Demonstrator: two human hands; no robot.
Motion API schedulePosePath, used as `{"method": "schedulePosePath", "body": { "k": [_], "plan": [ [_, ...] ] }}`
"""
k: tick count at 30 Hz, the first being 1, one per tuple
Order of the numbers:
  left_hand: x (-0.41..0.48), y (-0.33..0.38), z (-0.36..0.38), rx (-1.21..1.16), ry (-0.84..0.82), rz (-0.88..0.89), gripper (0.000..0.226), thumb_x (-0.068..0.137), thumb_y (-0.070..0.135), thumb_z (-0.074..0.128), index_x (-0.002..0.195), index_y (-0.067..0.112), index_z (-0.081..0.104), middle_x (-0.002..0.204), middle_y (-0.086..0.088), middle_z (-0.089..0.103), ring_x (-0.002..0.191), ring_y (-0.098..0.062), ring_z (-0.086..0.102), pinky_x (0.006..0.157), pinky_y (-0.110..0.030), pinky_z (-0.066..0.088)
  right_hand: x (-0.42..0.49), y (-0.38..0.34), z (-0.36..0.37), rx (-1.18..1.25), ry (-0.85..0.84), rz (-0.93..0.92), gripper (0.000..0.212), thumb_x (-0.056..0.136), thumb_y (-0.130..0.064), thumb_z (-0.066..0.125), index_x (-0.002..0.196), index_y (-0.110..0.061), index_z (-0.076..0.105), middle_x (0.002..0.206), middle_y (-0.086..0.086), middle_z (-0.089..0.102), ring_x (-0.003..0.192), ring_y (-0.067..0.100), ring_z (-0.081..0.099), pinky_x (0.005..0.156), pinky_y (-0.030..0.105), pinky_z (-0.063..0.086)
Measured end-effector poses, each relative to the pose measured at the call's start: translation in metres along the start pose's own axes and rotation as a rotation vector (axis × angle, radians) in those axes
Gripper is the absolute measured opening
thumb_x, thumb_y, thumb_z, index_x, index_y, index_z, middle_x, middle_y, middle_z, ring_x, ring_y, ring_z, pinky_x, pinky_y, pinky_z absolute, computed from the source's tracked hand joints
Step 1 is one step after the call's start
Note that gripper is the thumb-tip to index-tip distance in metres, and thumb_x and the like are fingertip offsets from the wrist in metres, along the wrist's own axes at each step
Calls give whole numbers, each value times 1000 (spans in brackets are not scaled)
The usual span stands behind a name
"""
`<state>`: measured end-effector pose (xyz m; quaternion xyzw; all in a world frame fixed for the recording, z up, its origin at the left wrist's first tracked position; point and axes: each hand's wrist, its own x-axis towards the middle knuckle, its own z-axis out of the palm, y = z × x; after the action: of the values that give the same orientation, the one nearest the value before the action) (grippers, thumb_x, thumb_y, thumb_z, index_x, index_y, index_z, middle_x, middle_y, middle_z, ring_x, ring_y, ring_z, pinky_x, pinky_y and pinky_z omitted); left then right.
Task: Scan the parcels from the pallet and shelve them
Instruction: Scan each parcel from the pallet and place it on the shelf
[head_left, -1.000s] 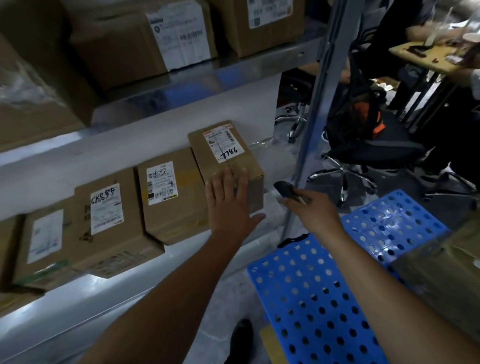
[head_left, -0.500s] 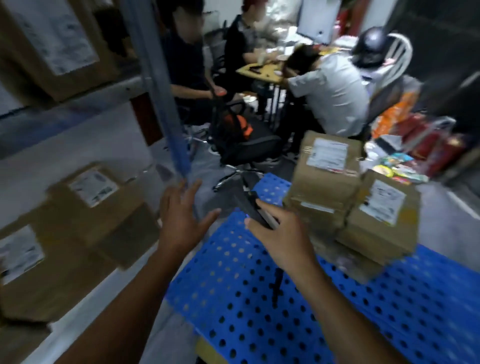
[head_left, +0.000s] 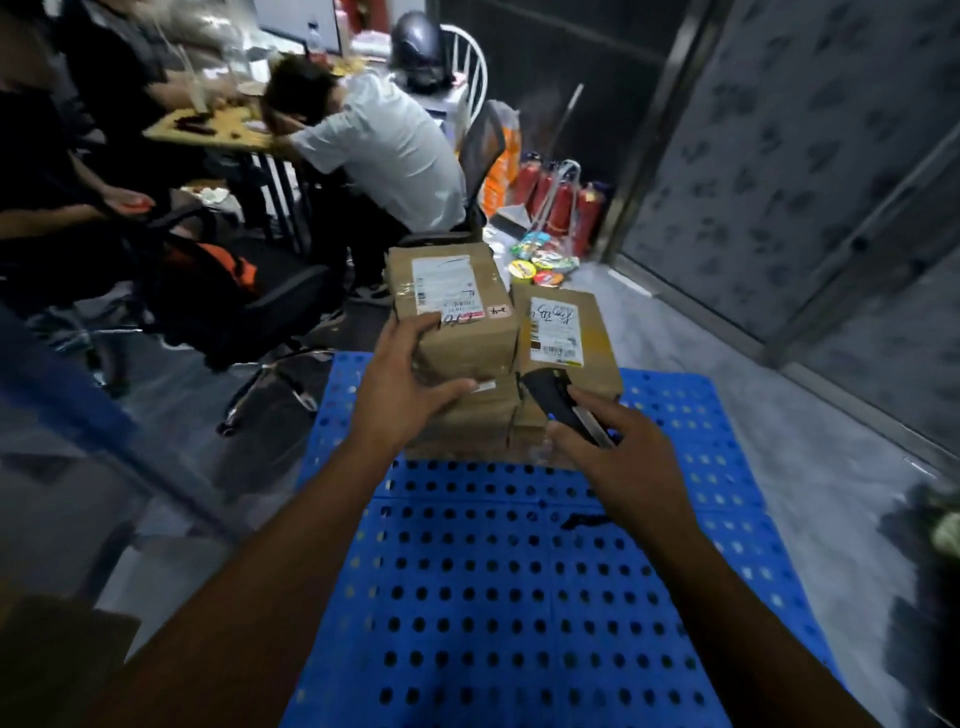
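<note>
Brown cardboard parcels are stacked at the far end of a blue perforated pallet (head_left: 498, 582). My left hand (head_left: 400, 384) grips the near left corner of the top left parcel (head_left: 457, 306), fingers over its top, thumb on its front. Beside it sits a second labelled parcel (head_left: 566, 338). My right hand (head_left: 618, 457) holds a black handheld scanner (head_left: 561, 405), its head near that second parcel's front edge. More boxes lie under these two, partly hidden by my hands.
People sit around a desk (head_left: 218, 130) at the back left, with a black office chair (head_left: 249, 306) near the pallet's left corner. Red fire extinguishers (head_left: 561, 202) and snack packets (head_left: 540, 260) lie behind the parcels. A patterned wall (head_left: 805, 156) runs along the right.
I have turned from the shelf to the pallet. My left hand left the shelved box and now grips the top left parcel. The scanner hand moved up to the stack.
</note>
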<state>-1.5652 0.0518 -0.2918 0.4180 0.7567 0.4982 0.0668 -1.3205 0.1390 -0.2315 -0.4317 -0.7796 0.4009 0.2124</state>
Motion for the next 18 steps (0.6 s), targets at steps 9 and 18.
{"method": "schedulePosePath", "body": {
  "k": [9, 18],
  "plan": [
    [-46, 17, -6, -81, 191, 9, 52, 85, 34, 82, 123, 47, 49, 127, 24, 52, 120, 1, 54, 94, -24, 52, -35, 23, -2, 76, -5, 49, 52, 82, -51, 75, 132, -42, 62, 136, -11, 60, 118, 13, 60, 100, 45, 53],
    [-211, 43, 3, -70, 186, 3, 59, 84, 45, 80, 131, 56, 47, 133, 9, 56, 123, -12, 60, 96, -20, 52, -77, 79, -53, 41, -109, 12, 52, 81, -47, 75, 131, -42, 63, 121, -10, 66, 75, -2, 65, 57, 15, 50]
  ]
}}
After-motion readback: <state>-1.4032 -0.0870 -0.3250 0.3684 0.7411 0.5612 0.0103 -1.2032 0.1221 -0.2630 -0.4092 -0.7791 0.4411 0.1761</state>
